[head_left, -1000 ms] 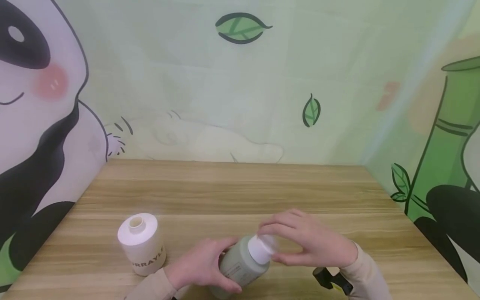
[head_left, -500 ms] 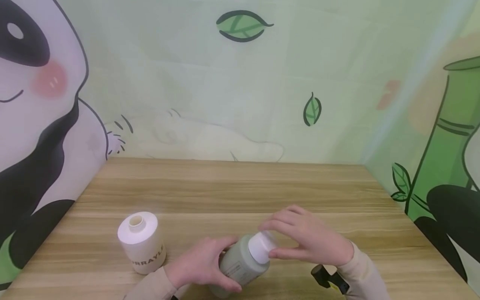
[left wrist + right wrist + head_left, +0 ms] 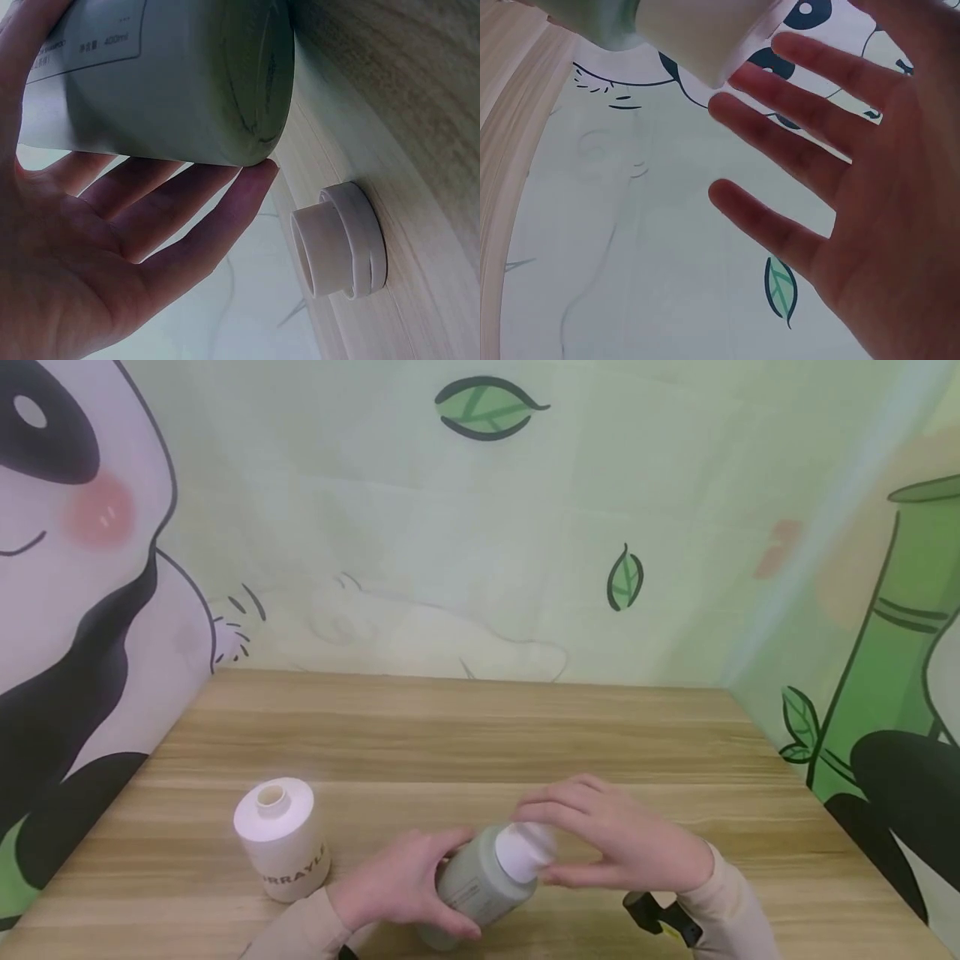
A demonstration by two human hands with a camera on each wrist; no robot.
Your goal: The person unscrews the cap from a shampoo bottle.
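Note:
My left hand (image 3: 405,881) grips a grey-green bottle (image 3: 480,885) round its body, with thumb and fingers on opposite sides. The bottle leans to the right, and its base shows close over the table in the left wrist view. At its top sits a white cap (image 3: 522,853), slightly blurred. My right hand (image 3: 618,843) pinches this cap between thumb and fingertips; in the right wrist view the other fingers (image 3: 765,225) spread out beside it. A white bottle (image 3: 281,843) with dark lettering stands upright to the left, its neck uncovered.
A loose white stepped cap (image 3: 337,240) lies on the wooden table (image 3: 465,735) below the left hand. A black wrist device (image 3: 660,917) hangs under the right sleeve. Behind the table hangs a backdrop (image 3: 375,510) printed with pandas, leaves and bamboo.
The right thumb and fingers shift slightly around the cap, which looked sharper half a second ago. The left hand keeps its grip on the bottle. The head view has tilted a little.

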